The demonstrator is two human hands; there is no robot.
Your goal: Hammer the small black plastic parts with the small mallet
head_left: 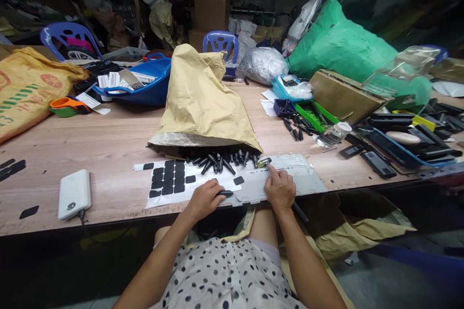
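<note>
My left hand [205, 199] rests at the table's front edge, fingers closed on a thin black part [224, 193]. My right hand [279, 188] lies on a grey plastic sheet [290, 174], fingers pinched round a small tool with a yellow-green tip [264, 161]. A pile of small black parts [221, 160] spills from the mouth of a brown paper sack [201, 101] just beyond both hands. Left of the hands, a white backing sheet [174, 178] carries several black adhesive pads.
A white power bank [74, 194] lies at the left front. Further back are a blue basin [145, 84], a yellow woven sack [29, 87], a green bag [340, 46], a cardboard box [344, 96] and black trays [406, 142]. A person [148, 0] bends over behind the table.
</note>
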